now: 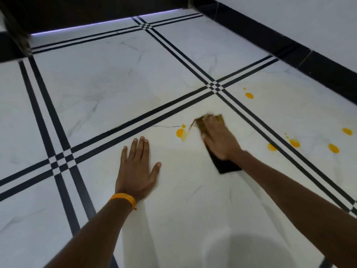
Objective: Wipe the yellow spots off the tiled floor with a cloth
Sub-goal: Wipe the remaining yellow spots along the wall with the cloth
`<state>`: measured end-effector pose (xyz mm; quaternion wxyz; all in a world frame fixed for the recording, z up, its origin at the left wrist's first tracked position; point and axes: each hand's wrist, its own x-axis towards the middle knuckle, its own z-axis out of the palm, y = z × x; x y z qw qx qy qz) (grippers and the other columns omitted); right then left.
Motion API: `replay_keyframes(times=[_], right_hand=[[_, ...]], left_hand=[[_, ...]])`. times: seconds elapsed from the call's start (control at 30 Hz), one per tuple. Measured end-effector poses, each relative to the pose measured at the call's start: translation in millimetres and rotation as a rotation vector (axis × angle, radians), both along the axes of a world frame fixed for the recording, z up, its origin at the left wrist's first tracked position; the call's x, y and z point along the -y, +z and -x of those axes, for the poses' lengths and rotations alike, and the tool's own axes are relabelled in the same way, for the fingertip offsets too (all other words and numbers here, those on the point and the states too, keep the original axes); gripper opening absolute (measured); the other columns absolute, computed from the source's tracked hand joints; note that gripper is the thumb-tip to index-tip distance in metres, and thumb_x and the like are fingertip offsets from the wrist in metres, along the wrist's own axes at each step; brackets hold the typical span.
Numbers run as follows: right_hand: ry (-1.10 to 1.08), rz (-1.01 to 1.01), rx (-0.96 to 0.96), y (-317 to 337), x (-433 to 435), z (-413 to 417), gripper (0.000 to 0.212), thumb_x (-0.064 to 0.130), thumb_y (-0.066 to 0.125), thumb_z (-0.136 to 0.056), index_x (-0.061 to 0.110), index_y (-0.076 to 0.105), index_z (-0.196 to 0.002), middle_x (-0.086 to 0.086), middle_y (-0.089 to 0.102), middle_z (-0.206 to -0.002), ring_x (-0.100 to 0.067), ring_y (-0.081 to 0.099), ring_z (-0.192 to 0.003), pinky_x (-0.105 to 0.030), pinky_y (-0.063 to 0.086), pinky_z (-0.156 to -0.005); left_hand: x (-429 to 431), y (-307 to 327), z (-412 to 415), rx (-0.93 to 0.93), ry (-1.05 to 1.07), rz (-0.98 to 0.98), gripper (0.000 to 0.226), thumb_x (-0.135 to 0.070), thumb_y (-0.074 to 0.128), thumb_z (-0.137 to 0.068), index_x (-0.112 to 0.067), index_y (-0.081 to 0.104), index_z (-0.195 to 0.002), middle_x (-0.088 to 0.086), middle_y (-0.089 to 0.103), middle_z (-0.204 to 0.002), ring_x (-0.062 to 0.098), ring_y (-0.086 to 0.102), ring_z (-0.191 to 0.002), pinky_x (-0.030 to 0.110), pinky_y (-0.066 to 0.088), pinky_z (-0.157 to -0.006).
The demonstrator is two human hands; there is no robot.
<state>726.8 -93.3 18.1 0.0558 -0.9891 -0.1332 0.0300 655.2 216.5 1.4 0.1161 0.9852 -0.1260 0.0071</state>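
My right hand presses a dark cloth flat on the white tiled floor; the cloth's far end is stained yellow-brown and blurred. Just left of it lies a yellow spot with a smeared streak. Another yellow spot sits further off to the right, and several more yellow spots lie at the right beyond the black stripes. My left hand rests flat on the floor with fingers spread, holding nothing. An orange band is on that wrist.
Black double stripes cross the marble-look tiles in a grid. A dark skirting runs along the white wall at the right. A dark base with a lit strip borders the far side.
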Motion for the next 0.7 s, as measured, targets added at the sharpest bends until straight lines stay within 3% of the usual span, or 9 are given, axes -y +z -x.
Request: replay_keyframes(times=[0.07,0.13,0.2,0.3,0.37,0.43,0.5,0.6,0.7], right_hand=[[-0.228,0.020,0.012,-1,-17,-43,0.075,0.051,0.010,-0.102,0.003,0.015,-0.160,-0.016,0.016,-0.168,-0.028,0.009,-0.156,-0.047,0.003,-0.127],[-0.267,0.003,-0.004,4,-57,-73,0.068,0.045,0.017,-0.107,0.003,0.013,-0.160,-0.016,0.015,-0.168,-0.028,0.008,-0.156,-0.045,0.002,-0.126],[-0.057,-0.015,0.003,8,-101,-72,0.064,0.041,0.021,-0.108,0.003,0.015,-0.160,-0.016,0.018,-0.167,-0.029,0.012,-0.155,-0.044,0.003,-0.126],[0.288,-0.034,0.002,6,-126,-5,0.064,0.041,0.020,-0.108,0.006,0.014,-0.161,-0.010,0.013,-0.169,-0.024,0.007,-0.157,-0.043,0.001,-0.127],[0.339,-0.052,0.003,0,-101,43,0.064,0.042,0.020,-0.107,0.009,0.015,-0.161,-0.006,0.014,-0.169,-0.020,0.008,-0.157,-0.041,0.002,-0.128],[0.278,-0.059,0.022,-1,-62,46,0.067,0.044,0.017,-0.104,0.009,0.018,-0.161,-0.007,0.016,-0.169,-0.023,0.010,-0.157,-0.041,0.002,-0.127],[0.085,-0.052,0.036,2,-42,12,0.073,0.047,0.011,-0.101,0.006,0.017,-0.160,-0.012,0.015,-0.168,-0.028,0.010,-0.157,-0.045,0.003,-0.127],[-0.199,-0.007,0.003,6,-69,-45,0.070,0.045,0.009,-0.103,0.005,0.012,-0.161,-0.015,0.011,-0.169,-0.029,0.005,-0.157,-0.047,0.003,-0.127],[0.042,-0.036,0.035,7,-129,-32,0.066,0.039,0.014,-0.103,0.005,0.022,-0.159,-0.017,0.025,-0.165,-0.034,0.017,-0.154,-0.049,0.010,-0.126]], left_hand=[[0,-2,1,0.002,0.002,0.003,0.080,-0.057,0.017,-0.096,-0.009,0.003,-0.158,0.007,0.002,-0.166,0.021,-0.002,-0.154,0.046,0.001,-0.124],[0,-2,0,-0.002,-0.003,-0.001,0.078,-0.056,0.017,-0.097,-0.009,0.004,-0.158,0.006,0.002,-0.166,0.021,-0.002,-0.154,0.047,0.001,-0.124],[-1,-2,-1,-0.003,-0.012,-0.002,0.075,-0.052,0.017,-0.098,-0.010,0.004,-0.158,0.006,0.002,-0.166,0.020,-0.003,-0.154,0.047,0.002,-0.124],[-3,-3,-3,-0.007,-0.019,-0.008,0.071,-0.047,0.015,-0.098,-0.009,0.006,-0.158,0.008,0.005,-0.166,0.022,-0.002,-0.153,0.049,0.004,-0.124],[-2,-1,-2,-0.001,-0.015,0.004,0.071,-0.046,0.016,-0.098,-0.009,0.008,-0.158,0.008,0.007,-0.166,0.023,0.001,-0.153,0.050,0.006,-0.124],[-2,0,-2,-0.007,-0.007,-0.001,0.071,-0.045,0.016,-0.098,-0.009,0.007,-0.158,0.008,0.006,-0.166,0.022,0.000,-0.154,0.049,0.005,-0.124],[-1,-1,-2,-0.010,-0.005,-0.015,0.071,-0.045,0.015,-0.098,-0.009,0.003,-0.158,0.007,0.003,-0.166,0.022,-0.003,-0.154,0.048,0.003,-0.124],[0,0,-1,-0.016,-0.009,-0.029,0.070,-0.045,0.013,-0.098,-0.010,0.002,-0.158,0.006,0.001,-0.167,0.021,-0.004,-0.154,0.048,0.002,-0.124],[-2,-1,-2,-0.020,-0.019,-0.013,0.070,-0.045,0.013,-0.098,-0.009,0.004,-0.158,0.007,0.003,-0.166,0.021,-0.003,-0.154,0.048,0.003,-0.124]])
